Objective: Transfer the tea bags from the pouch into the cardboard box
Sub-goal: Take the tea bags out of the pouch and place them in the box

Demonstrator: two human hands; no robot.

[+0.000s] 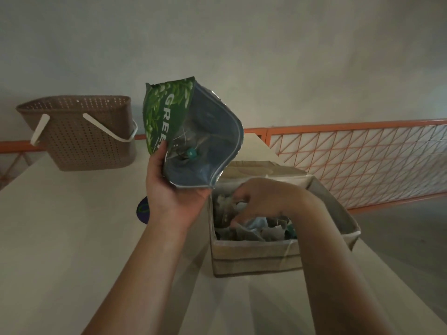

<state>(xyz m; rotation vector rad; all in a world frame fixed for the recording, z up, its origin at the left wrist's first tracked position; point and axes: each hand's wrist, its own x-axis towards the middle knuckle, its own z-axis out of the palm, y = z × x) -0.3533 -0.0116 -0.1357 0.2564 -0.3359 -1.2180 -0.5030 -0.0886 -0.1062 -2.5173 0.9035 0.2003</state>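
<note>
Gripping pouch in left hand; right hand, fingers curled, lowering tea bags into cardboard box; releasing low, avoiding spills.

Left hand raised, grip curled closed, right hand lowered, fingers curled

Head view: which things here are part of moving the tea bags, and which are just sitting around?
In use:
- pouch, held by the left hand
- cardboard box
- tea bags inside the box
- right hand, reaching into the box

Just lying about:
- brown basket with white handles
- dark round thing on the table
- orange railing
</note>
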